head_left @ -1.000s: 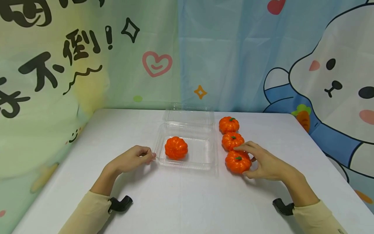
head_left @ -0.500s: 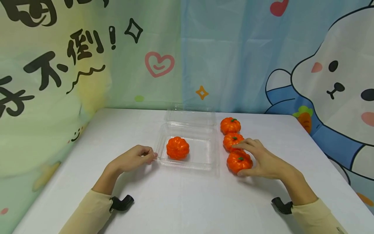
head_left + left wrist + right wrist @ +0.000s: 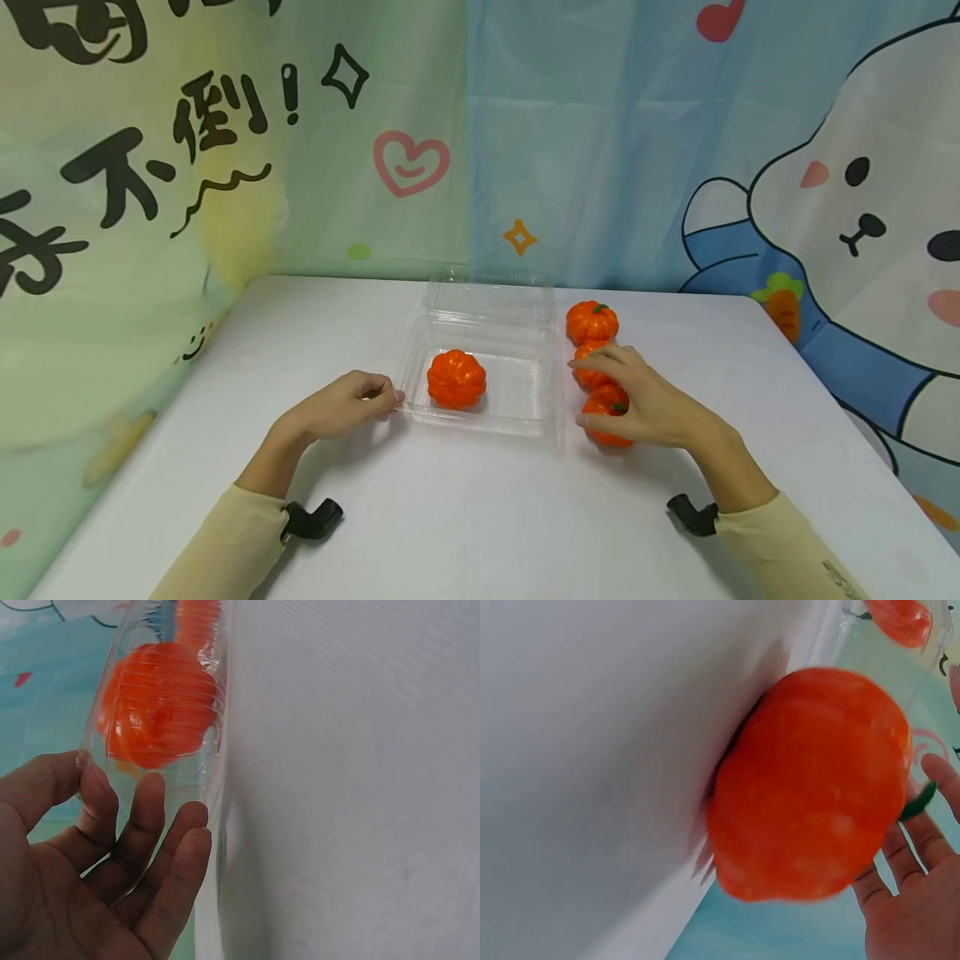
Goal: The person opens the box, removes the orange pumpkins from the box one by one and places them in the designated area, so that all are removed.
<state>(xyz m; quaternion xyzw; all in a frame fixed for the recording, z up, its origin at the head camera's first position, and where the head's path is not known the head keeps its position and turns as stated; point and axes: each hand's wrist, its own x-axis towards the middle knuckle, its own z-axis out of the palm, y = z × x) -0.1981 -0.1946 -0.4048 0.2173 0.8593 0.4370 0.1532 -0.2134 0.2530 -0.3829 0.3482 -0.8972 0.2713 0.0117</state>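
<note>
My left hand (image 3: pixel 341 408) pinches the near-left rim of a clear plastic clamshell box (image 3: pixel 517 392) between thumb and forefinger. The box's lid lies folded back, and an orange toy pumpkin (image 3: pixel 456 379) sits in its left half. To the right stand three more toy pumpkins in a row: the front one (image 3: pixel 606 397), the middle one (image 3: pixel 587 376) and the back one (image 3: pixel 592 322). My right hand (image 3: pixel 656 400) hovers with spread fingers over the front and middle pumpkins, partly hiding both. In the right wrist view, the fingers (image 3: pixel 930 840) stay apart behind the front pumpkin (image 3: pixel 810 787).
A white table (image 3: pixel 465 517) carries everything. Behind it hangs a printed curtain (image 3: pixel 555 142) with a cartoon figure on the right. A black wrist-camera mount (image 3: pixel 315 521) sits at each sleeve.
My right hand has moved left and slightly away from me, from beside the front pumpkin to over the front and middle ones. My left hand keeps its hold on the box.
</note>
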